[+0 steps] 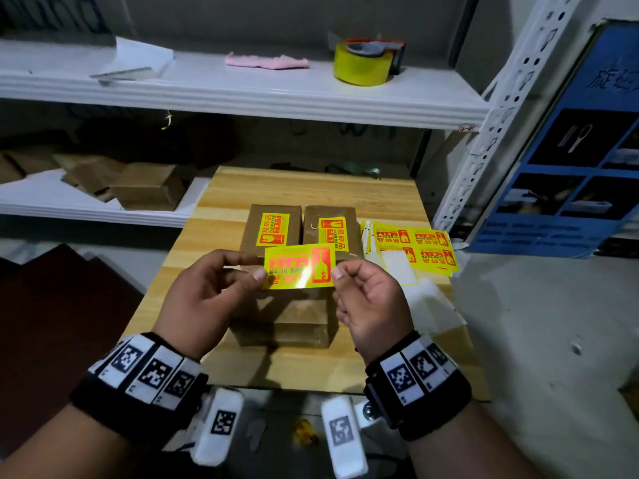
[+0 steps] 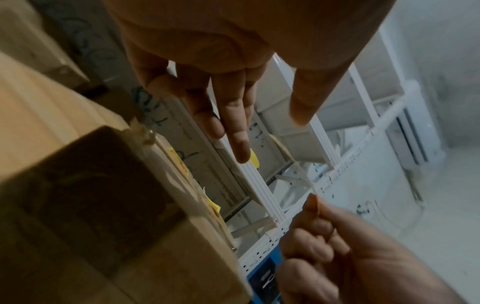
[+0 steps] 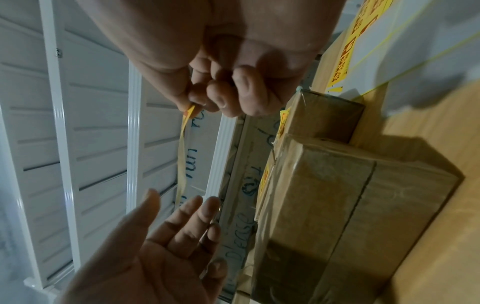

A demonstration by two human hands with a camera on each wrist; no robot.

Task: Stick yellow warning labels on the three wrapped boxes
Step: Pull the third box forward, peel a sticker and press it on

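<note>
I hold a yellow warning label (image 1: pixel 299 266) in the air above the nearest wrapped brown box (image 1: pixel 287 319), whose top is bare. My right hand (image 1: pixel 337 271) pinches the label's right edge between thumb and forefinger; the right wrist view shows that pinch (image 3: pixel 197 105) with the label (image 3: pixel 183 154) hanging edge-on. My left hand (image 1: pixel 257 267) is at the label's left edge with straight fingers (image 2: pixel 241 152) and the thumb held apart. Behind stand two more wrapped boxes, left (image 1: pixel 273 229) and right (image 1: pixel 330 229), each with a yellow label on top.
Sheets of yellow labels (image 1: pixel 415 247) and white backing paper (image 1: pixel 432 305) lie to the right on the wooden table (image 1: pixel 221 209). Behind it is white shelving (image 1: pixel 242 95) with a yellow tape roll (image 1: pixel 363 63), a pink cloth (image 1: pixel 266 61) and brown boxes (image 1: pixel 148 184). A blue poster (image 1: pixel 570 150) leans at right.
</note>
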